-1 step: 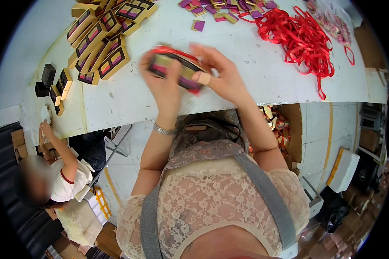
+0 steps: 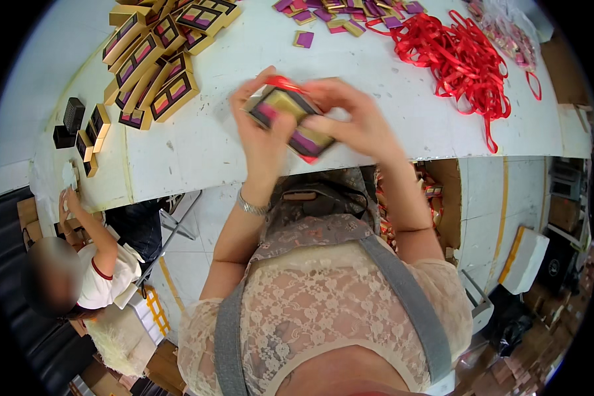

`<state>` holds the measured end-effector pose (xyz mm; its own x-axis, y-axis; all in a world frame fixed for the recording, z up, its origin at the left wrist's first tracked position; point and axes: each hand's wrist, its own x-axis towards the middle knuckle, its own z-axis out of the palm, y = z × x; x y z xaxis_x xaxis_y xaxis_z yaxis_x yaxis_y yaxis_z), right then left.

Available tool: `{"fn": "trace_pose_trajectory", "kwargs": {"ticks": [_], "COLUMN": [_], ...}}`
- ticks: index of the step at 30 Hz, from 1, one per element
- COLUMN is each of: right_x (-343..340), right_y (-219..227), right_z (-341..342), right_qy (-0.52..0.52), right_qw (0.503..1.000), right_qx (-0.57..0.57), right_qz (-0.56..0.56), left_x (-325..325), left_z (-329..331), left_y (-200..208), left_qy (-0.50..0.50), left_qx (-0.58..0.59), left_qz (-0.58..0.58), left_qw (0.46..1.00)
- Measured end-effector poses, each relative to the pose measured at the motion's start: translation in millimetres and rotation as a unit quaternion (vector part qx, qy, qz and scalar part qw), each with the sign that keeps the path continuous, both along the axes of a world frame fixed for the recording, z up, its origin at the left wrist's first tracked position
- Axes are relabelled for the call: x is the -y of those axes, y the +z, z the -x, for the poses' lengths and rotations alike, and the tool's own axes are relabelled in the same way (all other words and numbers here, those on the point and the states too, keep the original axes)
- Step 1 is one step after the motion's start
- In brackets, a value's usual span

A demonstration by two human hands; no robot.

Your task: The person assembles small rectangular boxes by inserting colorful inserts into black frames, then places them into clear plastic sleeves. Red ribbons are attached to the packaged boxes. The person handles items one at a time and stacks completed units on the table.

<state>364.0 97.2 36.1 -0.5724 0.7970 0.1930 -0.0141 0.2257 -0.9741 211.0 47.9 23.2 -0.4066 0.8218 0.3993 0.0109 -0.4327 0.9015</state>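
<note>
Above the near edge of the white table [image 2: 211, 142], both hands hold a small gift box [image 2: 289, 100] with a dark frame and windows that show gold, pink and purple pieces. Red ribbon [image 2: 285, 82] shows along its far side, and more red sticks out at its near right corner. My left hand [image 2: 261, 132] grips the left end, its thumb over the front. Motion blurs my right hand [image 2: 358, 117], whose bent fingers and thumb close on the right end; whether ribbon is pinched there I cannot tell.
Gold boxes [image 2: 138, 63] with dark windows are piled far left. Purple and gold squares [image 2: 303, 39] lie at the back, beside tangled red ribbon loops [image 2: 435, 56] and a clear bag [image 2: 508, 33]. Small black boxes [image 2: 74, 115] stand left. A co-worker [image 2: 105, 264] sits lower left. A carton [image 2: 447, 198] stands below the table.
The gift box has shifted slightly right and turned, so its near right corner points further down. Both hands have moved right with it.
</note>
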Motion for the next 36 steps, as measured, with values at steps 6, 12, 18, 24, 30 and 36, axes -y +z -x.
{"fn": "trace_pose_trajectory", "kwargs": {"ticks": [6, 12, 18, 24, 30, 36], "right_x": [-22, -12, -29, -28, -59, -19], "right_y": [32, -33, -37, -34, -20, 25], "right_z": [-106, 59, 91, 98, 90, 65], "right_qy": [0.179, -0.048, -0.05, -0.148, -0.111, 0.03], "right_qw": [0.887, 0.883, 0.893, 0.83, 0.87, 0.958], "right_qx": [0.424, 0.421, 0.437, 0.511, 0.461, 0.257], "right_qz": [-0.05, -0.203, -0.095, -0.169, -0.132, -0.123], "left_x": [22, 22, 15, -3, -4, 2], "left_z": [60, 55, 56, 44, 42, 71], "left_y": [-14, -47, -56, -60, -52, 2], "left_qy": [0.084, 0.103, 0.038, 0.056, 0.099, -0.009], "left_qx": [-0.347, -0.324, -0.026, 0.028, 0.062, 0.205], "left_qz": [0.163, 0.225, 0.145, 0.132, 0.154, 0.194], "left_qw": [0.92, 0.913, 0.988, 0.989, 0.981, 0.959]}}
